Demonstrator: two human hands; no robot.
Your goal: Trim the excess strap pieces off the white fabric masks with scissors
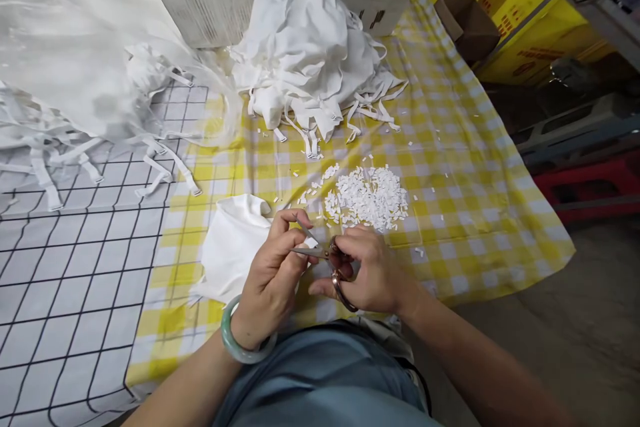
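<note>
My right hand (373, 270) grips a small pair of scissors (315, 253) by its bronze-coloured handles. The blades are parted and point left, with a small white strap end (311, 241) between them. My left hand (275, 267), a green bangle on its wrist, pinches that strap with thumb and fingers; most of it is hidden in the grip. A white cloth piece (233, 247) lies on the table under and beside my left hand. Just beyond my right hand is a heap of tiny white snippets (373, 197).
A large pile of white cloth pieces with straps (305, 40) rises at the back, against a cardboard box (215, 7). Clear plastic (90, 33) covers more strapped pieces at left. Yellow checked cloth (480, 213) covers the table; yellow boxes (550, 47) and a red stool (590, 190) stand right.
</note>
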